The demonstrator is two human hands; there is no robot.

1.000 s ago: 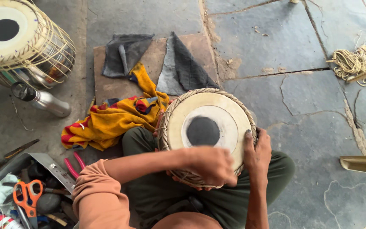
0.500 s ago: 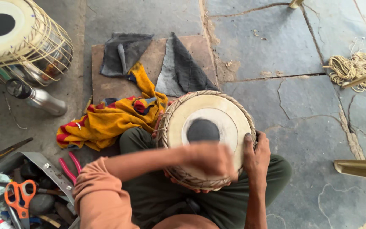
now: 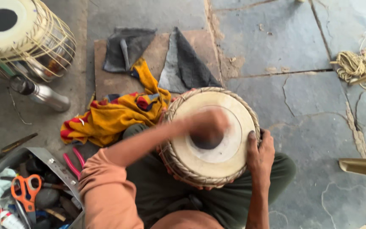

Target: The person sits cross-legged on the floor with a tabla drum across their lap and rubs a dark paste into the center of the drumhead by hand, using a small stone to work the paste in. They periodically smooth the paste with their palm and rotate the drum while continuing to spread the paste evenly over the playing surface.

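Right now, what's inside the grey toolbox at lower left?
In the grey toolbox: orange-handled scissors, a dark round stone, a white bottle with a red cap, pale cloth. Whatever lies beneath is covered.

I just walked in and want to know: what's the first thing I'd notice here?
The round drum on the sitting person's lap, mid-picture, with its pale skin and dark centre spot. The left hand blurs across that skin, while the right hand grips the drum's right rim. Next, the bright yellow-and-red cloth left of it, and the orange scissors in the tool tray, bottom left.
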